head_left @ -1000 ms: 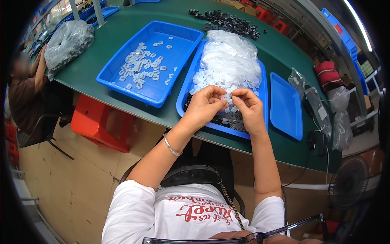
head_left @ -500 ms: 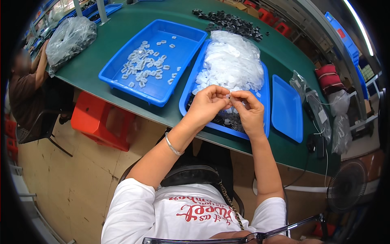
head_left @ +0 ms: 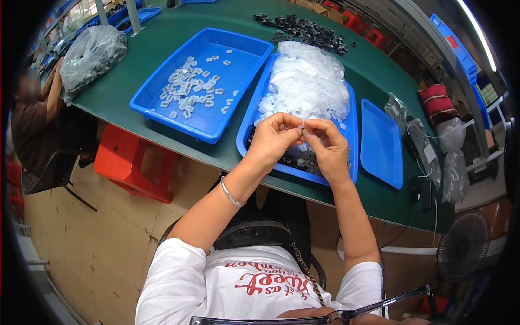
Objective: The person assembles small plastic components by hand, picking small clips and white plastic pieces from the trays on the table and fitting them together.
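Fingertip to fingertip, my left hand (head_left: 275, 140) and my right hand (head_left: 329, 146) pinch a small translucent white part (head_left: 301, 126) between them; the fingers hide most of it. Both hands hover over the front of a blue tray (head_left: 355, 135). Heaped in that tray are many small white plastic pieces (head_left: 276, 105), with a clear plastic bag (head_left: 309, 70) of more lying on top. Small black parts (head_left: 303, 160) show under my hands at the tray's near end. To the left, a second blue tray (head_left: 233, 70) holds scattered translucent pieces (head_left: 189, 81).
A shallow blue tray (head_left: 382, 143) lies at right, beside cables and plastic bags. Black parts (head_left: 309, 30) are piled at the back of the green table (head_left: 162, 30). At left are a stuffed clear bag (head_left: 95, 57), a red stool (head_left: 130, 162) and a seated person (head_left: 32, 114).
My hands stay together over the tray, and the fingertips have shifted slightly around the small part. The whole view has moved a little.
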`<state>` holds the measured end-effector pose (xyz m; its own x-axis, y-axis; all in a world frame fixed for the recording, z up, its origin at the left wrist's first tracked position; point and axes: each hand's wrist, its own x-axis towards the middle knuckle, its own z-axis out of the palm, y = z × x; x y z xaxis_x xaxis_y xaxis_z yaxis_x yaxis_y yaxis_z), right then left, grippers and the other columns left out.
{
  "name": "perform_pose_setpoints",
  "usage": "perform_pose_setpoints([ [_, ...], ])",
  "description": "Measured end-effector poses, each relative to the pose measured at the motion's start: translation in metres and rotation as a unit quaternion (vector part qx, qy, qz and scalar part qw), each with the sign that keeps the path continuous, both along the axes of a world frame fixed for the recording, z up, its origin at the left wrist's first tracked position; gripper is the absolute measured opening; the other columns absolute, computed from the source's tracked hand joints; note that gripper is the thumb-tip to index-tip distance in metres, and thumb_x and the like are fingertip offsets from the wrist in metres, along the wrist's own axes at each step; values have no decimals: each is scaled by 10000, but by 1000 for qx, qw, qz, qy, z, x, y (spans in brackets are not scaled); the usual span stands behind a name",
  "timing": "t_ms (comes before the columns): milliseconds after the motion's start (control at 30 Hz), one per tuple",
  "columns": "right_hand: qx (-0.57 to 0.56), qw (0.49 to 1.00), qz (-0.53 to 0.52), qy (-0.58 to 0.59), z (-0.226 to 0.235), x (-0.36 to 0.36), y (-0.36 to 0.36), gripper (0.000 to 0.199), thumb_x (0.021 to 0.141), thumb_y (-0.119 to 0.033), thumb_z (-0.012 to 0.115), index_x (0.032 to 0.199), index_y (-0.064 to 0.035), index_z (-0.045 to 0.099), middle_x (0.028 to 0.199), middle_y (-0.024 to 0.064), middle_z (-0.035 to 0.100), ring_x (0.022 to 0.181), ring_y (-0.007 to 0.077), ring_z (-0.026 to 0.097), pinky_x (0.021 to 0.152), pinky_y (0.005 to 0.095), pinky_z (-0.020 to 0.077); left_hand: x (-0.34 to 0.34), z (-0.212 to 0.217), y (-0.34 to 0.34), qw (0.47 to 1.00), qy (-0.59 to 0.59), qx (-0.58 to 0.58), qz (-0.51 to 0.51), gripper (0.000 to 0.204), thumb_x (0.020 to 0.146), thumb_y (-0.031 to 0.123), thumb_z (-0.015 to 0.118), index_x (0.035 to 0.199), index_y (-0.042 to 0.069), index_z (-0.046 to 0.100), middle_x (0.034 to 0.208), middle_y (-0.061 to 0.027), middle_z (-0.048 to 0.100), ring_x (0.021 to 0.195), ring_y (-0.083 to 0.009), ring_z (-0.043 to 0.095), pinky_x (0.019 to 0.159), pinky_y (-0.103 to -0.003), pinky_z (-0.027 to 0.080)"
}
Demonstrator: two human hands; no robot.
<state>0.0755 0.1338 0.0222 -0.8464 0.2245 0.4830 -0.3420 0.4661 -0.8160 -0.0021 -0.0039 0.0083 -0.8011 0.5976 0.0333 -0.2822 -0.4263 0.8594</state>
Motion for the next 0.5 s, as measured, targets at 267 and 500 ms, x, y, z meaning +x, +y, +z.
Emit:
perform_pose_setpoints([
  [267,-242,964,63,-87,4,-1,6,242,864,20,636,1104,8,608,989,60,639,885,126,615,806,259,512,3,-2,-3,1000,27,8,-6,145,878,11,628,1012,-34,599,938,-105,666,837,-148,667,757,-252,553],
  [500,-277,948,88,-127,3,-1,14,201,862,13,625,1062,26,612,960,84,648,886,142,627,822,280,518,6,-2,0,998,58,0,-15,148,890,28,640,1022,-26,597,951,-84,664,849,-140,664,765,-250,550],
])
